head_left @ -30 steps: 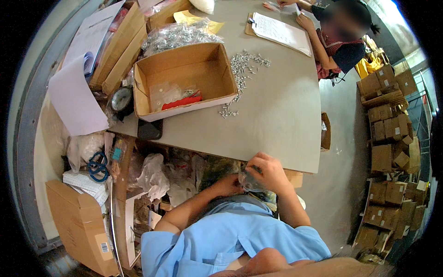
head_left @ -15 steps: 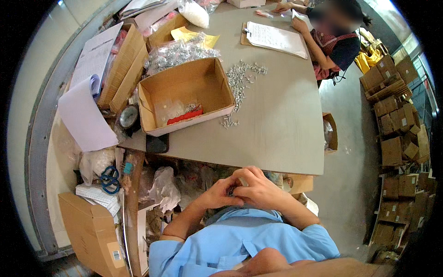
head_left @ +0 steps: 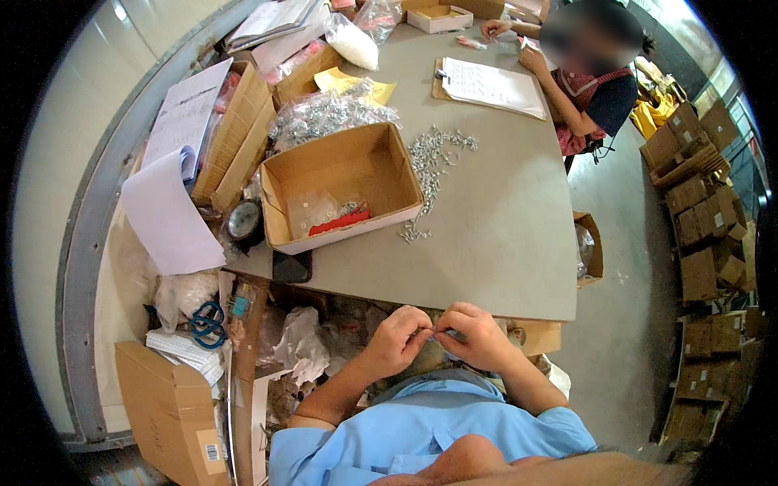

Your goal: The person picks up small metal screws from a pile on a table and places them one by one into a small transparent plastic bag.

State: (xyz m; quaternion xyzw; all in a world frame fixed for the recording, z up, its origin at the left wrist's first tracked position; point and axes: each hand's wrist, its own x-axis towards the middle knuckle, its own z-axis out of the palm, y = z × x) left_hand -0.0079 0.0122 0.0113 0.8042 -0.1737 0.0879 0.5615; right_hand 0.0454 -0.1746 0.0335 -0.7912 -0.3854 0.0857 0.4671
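Observation:
My left hand (head_left: pixel 399 337) and my right hand (head_left: pixel 474 334) meet just off the near edge of the grey table (head_left: pixel 494 243). Both are closed, with thumb and fingertips pinched together. Something tiny seems to sit between the fingertips, too small to name. Beyond them on the tabletop lies a strip of loose silver screws (head_left: pixel 429 166). Left of these screws stands an open cardboard box (head_left: pixel 340 170), holding a red piece (head_left: pixel 340 222) and clear plastic bags with small metal parts.
A heap of bagged metal parts (head_left: pixel 328 117) lies behind the box, and a clipboard (head_left: pixel 494 87) beyond the screws. Across the table a co-worker (head_left: pixel 596 97) handles a paper. Blue-handled scissors (head_left: pixel 207 324) hang at the left; stacked cartons (head_left: pixel 705 211) line the right.
My hands were clasped over each other; now they have drawn apart so that only the fingertips meet. The whole view has shifted slightly.

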